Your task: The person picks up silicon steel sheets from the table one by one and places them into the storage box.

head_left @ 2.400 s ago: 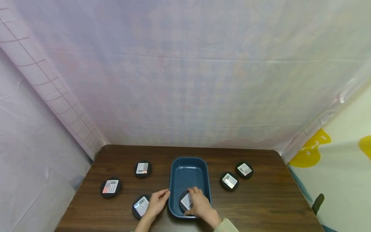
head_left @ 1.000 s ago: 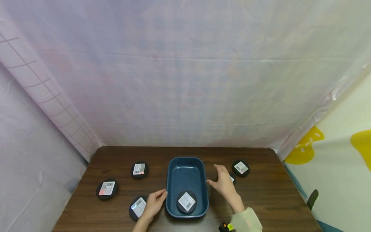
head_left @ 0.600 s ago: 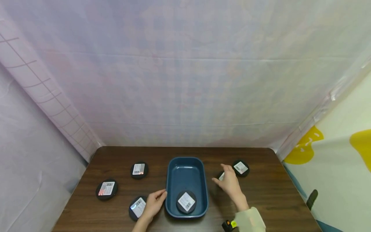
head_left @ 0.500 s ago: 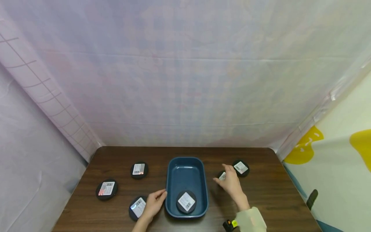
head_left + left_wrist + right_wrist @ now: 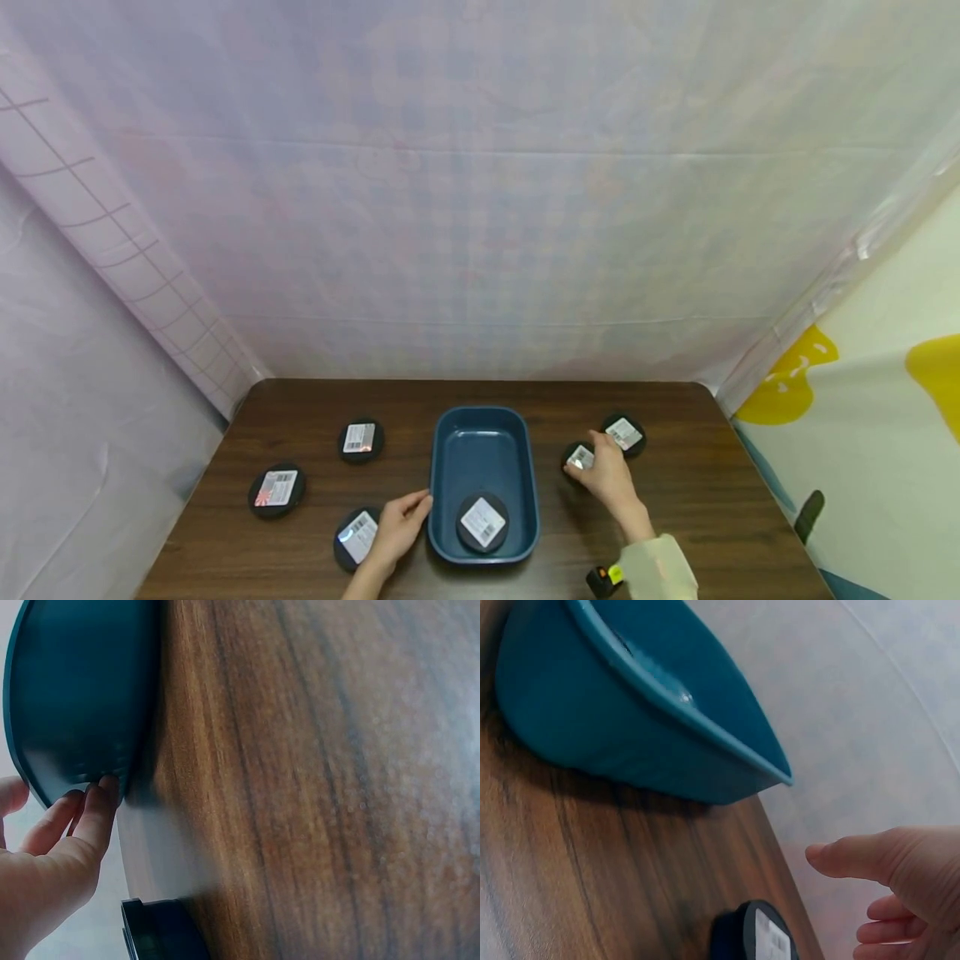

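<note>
A blue rectangular tray (image 5: 534, 467) stands mid-table with one black round container, labelled with a white barcode (image 5: 482, 522), inside at its near end. My left hand (image 5: 397, 529) touches the tray's left outer wall with its fingertips, as the left wrist view also shows. My right hand (image 5: 611, 479) hovers over a second black round container (image 5: 579, 458) to the right of the tray, thumb and fingers spread on either side of it. In the right wrist view the thumb (image 5: 855, 855) is apart from that container (image 5: 769, 934).
Another black container (image 5: 624, 434) sits just beyond my right hand. To the left lie more of them: one at the back (image 5: 361, 440), one far left (image 5: 277, 490), and one (image 5: 354, 537) partly behind my left hand. A curtain wall (image 5: 480, 250) borders the wooden table's back edge.
My right hand has let go of the container in the tray and moved right, over the container beside the tray. My left hand has stayed at the tray's side.
</note>
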Tool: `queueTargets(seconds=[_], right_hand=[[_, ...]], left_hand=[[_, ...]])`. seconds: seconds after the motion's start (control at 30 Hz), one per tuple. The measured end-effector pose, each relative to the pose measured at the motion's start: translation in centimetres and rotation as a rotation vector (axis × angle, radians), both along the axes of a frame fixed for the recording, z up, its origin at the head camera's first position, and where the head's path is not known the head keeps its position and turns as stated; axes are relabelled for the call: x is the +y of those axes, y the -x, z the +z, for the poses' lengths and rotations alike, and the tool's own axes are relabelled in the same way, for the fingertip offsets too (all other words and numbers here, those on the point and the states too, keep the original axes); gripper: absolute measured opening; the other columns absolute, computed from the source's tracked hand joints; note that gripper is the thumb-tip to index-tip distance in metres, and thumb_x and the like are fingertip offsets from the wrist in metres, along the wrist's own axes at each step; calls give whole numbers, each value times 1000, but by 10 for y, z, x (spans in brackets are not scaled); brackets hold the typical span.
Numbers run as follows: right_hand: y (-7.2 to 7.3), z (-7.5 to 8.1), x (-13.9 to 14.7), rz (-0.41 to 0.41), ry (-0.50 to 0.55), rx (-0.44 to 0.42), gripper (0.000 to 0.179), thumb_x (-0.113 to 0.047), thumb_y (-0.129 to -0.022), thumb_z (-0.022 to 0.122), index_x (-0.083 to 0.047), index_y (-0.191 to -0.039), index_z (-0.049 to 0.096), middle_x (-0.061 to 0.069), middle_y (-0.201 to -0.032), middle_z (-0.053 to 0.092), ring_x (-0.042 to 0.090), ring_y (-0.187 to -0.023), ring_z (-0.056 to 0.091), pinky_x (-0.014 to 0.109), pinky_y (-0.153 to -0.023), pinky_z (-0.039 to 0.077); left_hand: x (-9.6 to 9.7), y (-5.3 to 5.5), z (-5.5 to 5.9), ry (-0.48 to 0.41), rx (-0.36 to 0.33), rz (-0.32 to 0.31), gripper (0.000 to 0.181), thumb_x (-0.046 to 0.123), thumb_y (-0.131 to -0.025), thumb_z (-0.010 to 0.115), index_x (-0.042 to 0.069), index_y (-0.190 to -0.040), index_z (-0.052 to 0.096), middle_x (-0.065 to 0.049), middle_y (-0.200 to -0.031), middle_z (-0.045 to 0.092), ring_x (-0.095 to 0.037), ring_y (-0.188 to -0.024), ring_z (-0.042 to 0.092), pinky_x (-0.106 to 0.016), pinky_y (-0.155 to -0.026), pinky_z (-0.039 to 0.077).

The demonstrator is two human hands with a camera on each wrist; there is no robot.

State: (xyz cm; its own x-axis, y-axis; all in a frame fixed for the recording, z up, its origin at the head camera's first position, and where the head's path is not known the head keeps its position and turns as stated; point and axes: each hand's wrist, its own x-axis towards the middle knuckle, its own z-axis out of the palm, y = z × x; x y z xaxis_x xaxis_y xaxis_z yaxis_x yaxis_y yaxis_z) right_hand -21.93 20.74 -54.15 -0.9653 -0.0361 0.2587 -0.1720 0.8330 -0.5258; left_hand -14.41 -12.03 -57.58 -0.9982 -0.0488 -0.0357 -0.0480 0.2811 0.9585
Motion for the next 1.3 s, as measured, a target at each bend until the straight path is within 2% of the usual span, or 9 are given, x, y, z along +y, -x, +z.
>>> queueTargets(seconds=[0.27,0.53,0.73,0.87,0.93,1.0,1.1,1.3], right_hand=[[1,-11,9,-24,-16,-53,74,-17,-63,84,18,-117,49,33,-111,54,46,-106,51,52,-90,43],[1,-22,13,-71,-27,-95,78,-19,-61,86,20,-117,48,34,-108,53,46,-96,54,53,-81,46],[1,-26,14,-102,-30,-110,82,-21,-60,87,21,-118,46,36,-108,51,49,-94,54,56,-78,47],[1,-28,14,-106,-38,-115,84,-21,-60,87,21,-119,46,36,-107,50,50,-94,54,56,-78,47],[2,-29,14,-104,-43,-118,84,-22,-60,87,22,-119,46,36,-107,50,50,-94,54,56,-78,47],[2,-30,13,-101,-49,-122,84,-22,-60,87,23,-118,46,36,-106,50,51,-93,54,56,-77,47],[2,-32,13,-101,-54,-126,84,-23,-60,87,23,-117,45,36,-105,50,52,-92,54,56,-77,47],[4,-35,13,-110,-59,-127,84,-22,-59,87,23,-116,46,35,-103,49,51,-87,55,55,-73,49]], left_hand=[[1,0,-2,-20,-9,8,33,11,-92,58,-16,-111,60,-28,-110,63,-33,-103,60,-28,-83,50],[0,-1,-3,-30,-5,6,33,11,-93,57,-16,-112,59,-28,-109,63,-32,-102,60,-26,-82,50],[0,1,-3,-20,-22,1,33,11,-94,56,-17,-112,59,-28,-110,63,-31,-102,60,-24,-82,50],[2,-4,17,-32,-23,-3,30,6,-93,56,-18,-110,59,-30,-109,62,-34,-101,60,-27,-82,50],[2,-5,17,-29,-22,0,31,7,-92,56,-18,-110,59,-29,-109,62,-34,-102,60,-28,-82,50],[2,-5,15,-21,-11,2,31,8,-92,57,-17,-111,59,-29,-109,62,-34,-102,60,-28,-83,50],[2,-1,1,-12,-16,14,33,12,-92,58,-14,-112,60,-26,-110,63,-32,-103,60,-27,-84,49],[1,-1,1,-21,-10,10,34,13,-92,58,-15,-112,60,-27,-110,63,-32,-103,60,-26,-84,49]])
